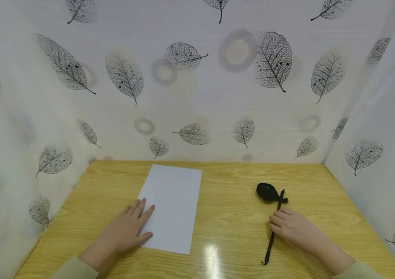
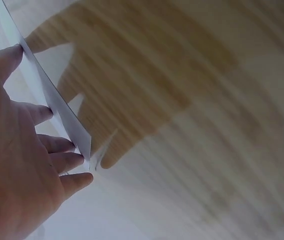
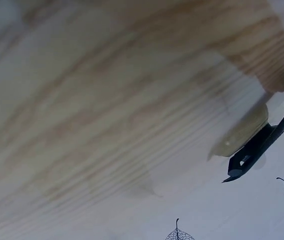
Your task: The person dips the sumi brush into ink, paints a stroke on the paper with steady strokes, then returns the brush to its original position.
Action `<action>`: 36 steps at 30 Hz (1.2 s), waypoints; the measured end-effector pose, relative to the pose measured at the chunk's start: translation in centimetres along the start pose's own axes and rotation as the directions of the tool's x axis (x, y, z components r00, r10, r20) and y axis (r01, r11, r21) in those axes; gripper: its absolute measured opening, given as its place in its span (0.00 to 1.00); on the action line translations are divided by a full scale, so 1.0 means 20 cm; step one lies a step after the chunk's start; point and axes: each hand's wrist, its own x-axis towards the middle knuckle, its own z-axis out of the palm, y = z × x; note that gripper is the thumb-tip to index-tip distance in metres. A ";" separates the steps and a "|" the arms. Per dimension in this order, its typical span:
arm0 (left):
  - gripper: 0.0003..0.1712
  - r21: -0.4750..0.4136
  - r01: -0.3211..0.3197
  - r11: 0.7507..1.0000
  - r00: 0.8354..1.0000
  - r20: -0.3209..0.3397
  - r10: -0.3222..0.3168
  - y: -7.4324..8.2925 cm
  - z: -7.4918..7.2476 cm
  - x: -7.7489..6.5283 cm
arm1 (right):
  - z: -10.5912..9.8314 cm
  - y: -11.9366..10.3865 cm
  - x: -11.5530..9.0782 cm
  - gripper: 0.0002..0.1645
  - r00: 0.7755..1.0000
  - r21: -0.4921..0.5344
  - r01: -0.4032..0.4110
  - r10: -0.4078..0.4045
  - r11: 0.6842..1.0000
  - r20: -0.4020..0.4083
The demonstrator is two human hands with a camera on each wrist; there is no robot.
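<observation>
A white sheet of paper (image 1: 174,205) lies left of the middle of the table. My left hand (image 1: 129,226) rests on its left edge with fingers spread; in the left wrist view the fingertips touch the paper (image 2: 71,125). Toward the right, my right hand (image 1: 295,228) pinches the shaft of a black writing brush (image 1: 270,246), whose looped end points at me. The brush's dark tip lies across the short handle of a small black ink dish (image 1: 266,192). In the right wrist view the brush (image 3: 254,159) shows at the right edge, partly covered by fingers.
The wood-grain table (image 1: 232,217) is glossy and reflects light near its front. A pale curtain (image 1: 214,97) printed with leaves and rings stands behind it and along both sides.
</observation>
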 end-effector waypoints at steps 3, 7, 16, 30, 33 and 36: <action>0.49 0.006 -0.002 1.000 1.000 -0.004 0.002 0.03 0.00 0.01 | -0.01 0.00 0.00 0.34 0.999 -0.029 0.023 -0.023 0.999 -0.032; 0.49 0.029 -0.008 1.000 1.000 -0.005 0.009 0.07 0.01 0.02 | -0.03 0.01 0.00 0.44 0.997 -0.053 0.036 -0.039 0.998 -0.072; 0.49 0.028 -0.016 0.999 1.000 0.015 0.016 0.17 0.02 0.07 | -0.06 0.03 0.02 0.40 0.991 -0.076 0.036 -0.046 0.996 -0.129; 0.47 0.085 -0.033 0.996 0.999 -0.030 0.036 0.37 0.01 0.20 | -0.12 0.07 0.06 0.36 0.983 -0.121 0.028 -0.049 0.992 -0.177; 0.48 0.085 -0.026 0.996 0.999 -0.033 0.029 0.41 0.01 0.22 | -0.14 0.08 0.07 0.33 0.981 -0.116 0.017 -0.039 0.993 -0.189; 0.48 0.081 -0.028 0.996 0.999 -0.029 0.030 0.45 0.01 0.25 | -0.16 0.09 0.08 0.31 0.978 -0.124 0.007 -0.033 0.992 -0.207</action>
